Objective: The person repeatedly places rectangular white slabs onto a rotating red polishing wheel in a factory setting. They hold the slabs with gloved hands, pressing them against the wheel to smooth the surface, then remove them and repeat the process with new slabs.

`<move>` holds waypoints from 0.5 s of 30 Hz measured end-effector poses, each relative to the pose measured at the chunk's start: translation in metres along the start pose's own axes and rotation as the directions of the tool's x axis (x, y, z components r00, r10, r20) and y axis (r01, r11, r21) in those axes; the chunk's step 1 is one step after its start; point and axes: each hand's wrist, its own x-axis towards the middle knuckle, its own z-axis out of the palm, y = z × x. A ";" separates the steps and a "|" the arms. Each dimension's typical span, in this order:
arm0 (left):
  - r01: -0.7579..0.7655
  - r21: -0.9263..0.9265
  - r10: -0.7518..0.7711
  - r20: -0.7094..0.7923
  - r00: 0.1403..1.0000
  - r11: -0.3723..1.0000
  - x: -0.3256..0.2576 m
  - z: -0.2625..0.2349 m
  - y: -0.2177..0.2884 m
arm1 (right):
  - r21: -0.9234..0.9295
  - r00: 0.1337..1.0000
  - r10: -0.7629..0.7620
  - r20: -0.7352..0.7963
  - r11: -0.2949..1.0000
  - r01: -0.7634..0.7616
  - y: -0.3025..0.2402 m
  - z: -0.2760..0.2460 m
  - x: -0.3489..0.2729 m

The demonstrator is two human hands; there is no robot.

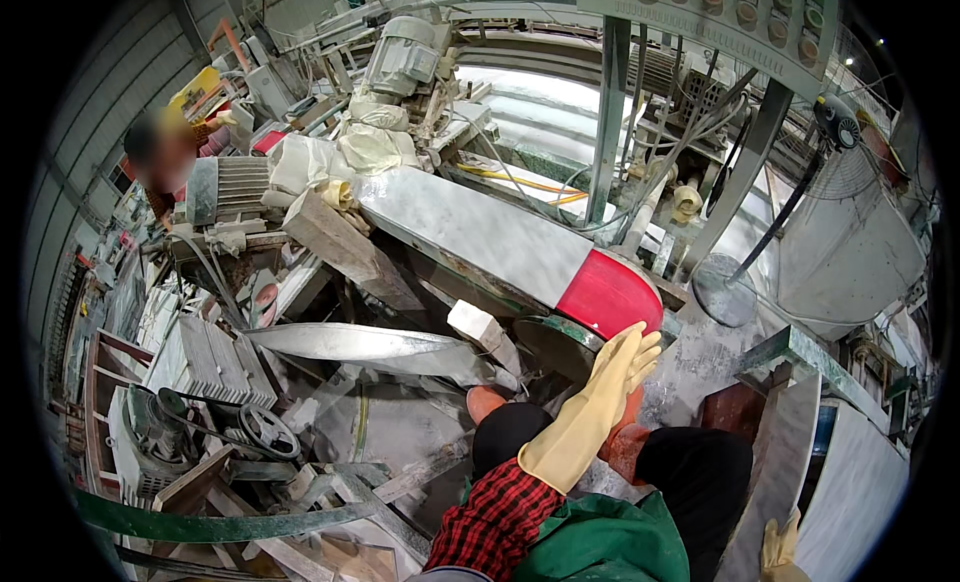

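Note:
My left hand [605, 397], in a cream rubber glove, reaches forward with its fingers stretched out and together. Its fingertips are at the near edge of a rounded red end piece [612, 292]; I cannot tell whether they touch it. The red piece ends a long, narrow, white marble-patterned strip [480, 232] on a machine. Low at the right edge, my right hand [782, 550], gloved alike, has its fingers extended beside a tall grey slab [770, 482]. Nothing shows in either hand. A green apron [600, 542] covers my lap.
A control panel [710, 22] hangs at the upper right on metal posts, with a fan [840, 132] beside it. Left of me are a wooden beam [355, 252], a curved metal piece [370, 344] and a belt-driven motor [160, 432]. Another person [160, 157] is at the far left.

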 end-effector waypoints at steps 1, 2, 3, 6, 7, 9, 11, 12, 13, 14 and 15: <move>0.001 -0.002 -0.001 0.004 1.000 1.000 -0.001 0.001 0.001 | 0.011 1.000 -0.016 0.004 1.000 0.016 0.003 0.000 0.000; -0.001 0.021 0.001 0.000 1.000 1.000 -0.001 0.003 0.002 | 0.022 0.999 -0.032 0.007 0.999 0.031 0.008 0.000 0.002; 0.000 0.025 0.000 -0.003 1.000 1.000 -0.001 0.004 0.002 | 0.033 0.999 -0.047 0.010 0.998 0.047 0.014 0.000 0.003; -0.018 -0.028 0.020 0.068 0.997 0.999 0.004 -0.007 -0.004 | 0.097 0.996 -0.083 0.017 0.992 0.081 0.034 0.002 0.014; -0.015 -0.026 0.017 0.059 0.998 1.000 0.004 -0.007 -0.004 | 0.102 0.998 -0.063 0.011 0.993 0.061 0.025 0.003 0.010; -0.009 -0.022 0.010 0.042 0.999 1.000 0.004 -0.005 -0.004 | 0.113 1.000 -0.023 0.000 0.993 0.023 0.004 0.003 0.001; -0.011 -0.004 0.011 0.021 1.000 1.000 0.003 -0.002 -0.003 | 0.096 0.993 -0.105 0.045 0.990 0.100 -0.004 -0.001 -0.004; -0.011 0.005 0.011 0.011 1.000 1.000 0.003 -0.002 -0.003 | 0.089 0.987 -0.145 0.068 0.986 0.138 -0.005 -0.002 -0.006; -0.012 -0.002 0.012 0.023 1.000 1.000 0.003 -0.002 -0.004 | 0.074 0.989 -0.138 0.055 0.988 0.134 -0.004 -0.002 -0.005; -0.012 -0.009 0.013 0.036 0.999 1.000 0.004 -0.004 -0.004 | 0.059 0.990 -0.132 0.043 0.990 0.130 -0.003 -0.002 -0.004; -0.014 -0.016 0.014 0.047 0.999 1.000 0.005 -0.007 -0.005 | 0.043 0.991 -0.127 0.031 0.991 0.126 -0.003 -0.002 -0.004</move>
